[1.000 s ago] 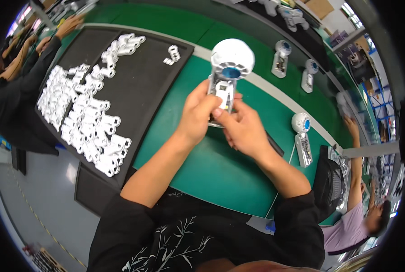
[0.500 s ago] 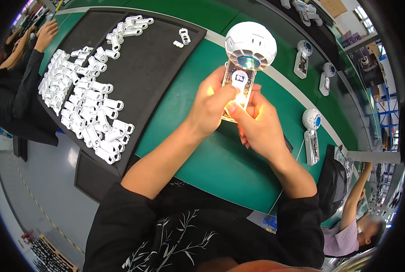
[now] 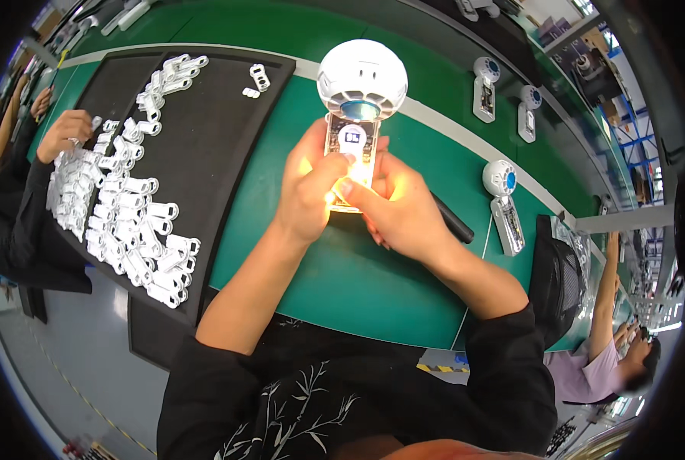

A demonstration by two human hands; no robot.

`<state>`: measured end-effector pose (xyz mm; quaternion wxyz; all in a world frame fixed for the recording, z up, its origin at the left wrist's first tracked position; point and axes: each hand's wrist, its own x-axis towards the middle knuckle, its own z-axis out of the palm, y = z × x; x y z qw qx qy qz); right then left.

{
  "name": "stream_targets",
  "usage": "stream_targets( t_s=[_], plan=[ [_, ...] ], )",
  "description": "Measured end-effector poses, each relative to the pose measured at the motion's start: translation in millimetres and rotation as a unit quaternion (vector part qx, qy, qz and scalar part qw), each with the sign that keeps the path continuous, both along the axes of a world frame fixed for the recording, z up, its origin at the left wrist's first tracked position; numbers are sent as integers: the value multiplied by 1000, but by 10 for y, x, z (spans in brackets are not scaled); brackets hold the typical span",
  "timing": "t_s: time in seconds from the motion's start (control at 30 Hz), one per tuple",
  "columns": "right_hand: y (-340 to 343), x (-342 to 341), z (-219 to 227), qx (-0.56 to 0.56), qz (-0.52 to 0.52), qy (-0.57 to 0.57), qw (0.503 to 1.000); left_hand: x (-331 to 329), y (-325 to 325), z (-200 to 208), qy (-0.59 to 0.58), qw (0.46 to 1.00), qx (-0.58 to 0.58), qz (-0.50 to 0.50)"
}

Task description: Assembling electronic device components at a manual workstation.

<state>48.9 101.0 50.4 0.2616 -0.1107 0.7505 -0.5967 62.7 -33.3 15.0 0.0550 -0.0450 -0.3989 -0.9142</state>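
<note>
Between my two hands is a handheld device with a round white head (image 3: 362,73) and a narrow body. Its front is uncovered, so a circuit board and a small lit display (image 3: 352,139) show. Warm light glows from the lower body and over my fingers. My left hand (image 3: 306,188) wraps the body's left side, its thumb on the front below the display. From the right, my right hand (image 3: 404,205) grips the lower end, thumb also on the front. The fingers behind the device are partly hidden. A black rod-like object (image 3: 454,221) lies on the table beside my right hand.
A black tray (image 3: 220,115) at left carries many white plastic casings (image 3: 128,199). A co-worker's hand (image 3: 68,136) is at its far left side. Three similar devices, one of them here (image 3: 503,199), lie to the right. Near the right edge sits a black mesh bag (image 3: 553,284).
My hands and the device appear farther left in view, as does the whole scene. The co-worker's hand has come down to the white casings. My grip looks the same.
</note>
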Motion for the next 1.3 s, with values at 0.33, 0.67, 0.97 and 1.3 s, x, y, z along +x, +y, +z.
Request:
stream_targets(
  t_s=[0.33, 0.67, 0.97, 1.3],
  plan=[
    [36, -499, 23, -39, -57, -107, 992, -31, -47, -39, -59, 992, -109, 23],
    [1024, -2472, -231, 153, -206, 5, 967, -10, -57, -40, -95, 986, -125, 63],
    [1512, -2651, -576, 496, -286, 127, 810, 76, -346, -170, -109, 982, -102, 115],
    [1924, -1956, -20, 195, -411, 104, 885, -1, -161, 65, -51, 983, -171, 46]
  ],
)
